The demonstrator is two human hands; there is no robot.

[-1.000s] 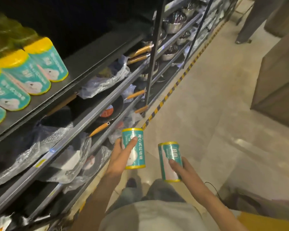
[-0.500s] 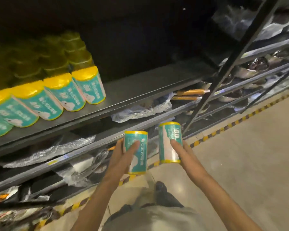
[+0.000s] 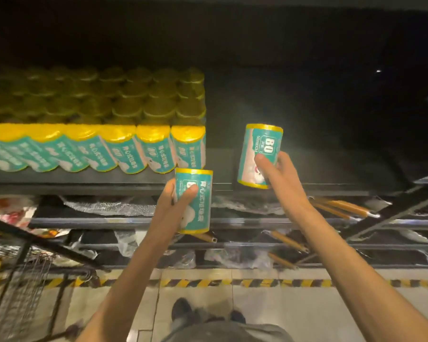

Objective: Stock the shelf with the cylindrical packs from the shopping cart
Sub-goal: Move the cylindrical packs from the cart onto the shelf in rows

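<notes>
My left hand (image 3: 174, 206) grips a teal cylindrical pack with yellow ends (image 3: 198, 203), held upright just in front of the dark shelf's front edge (image 3: 84, 185). My right hand (image 3: 274, 174) holds a second teal pack (image 3: 258, 149), raised over the bare right part of the shelf (image 3: 306, 164). Several rows of the same teal and yellow packs (image 3: 124, 149) stand on the left half of that shelf, reaching back into the dark. The left-hand pack sits right below the last pack of the front row.
The wire shopping cart (image 3: 18, 287) is at the lower left. Lower shelves (image 3: 257, 220) hold plastic-wrapped pans with wooden handles (image 3: 343, 206). Yellow-black hazard tape (image 3: 232, 283) runs along the floor at the shelf's foot. My shoes (image 3: 180, 309) stand near it.
I have turned to face the shelf squarely. Both hands rose with their packs; the right one moved up over the shelf, the left one came up to its front edge.
</notes>
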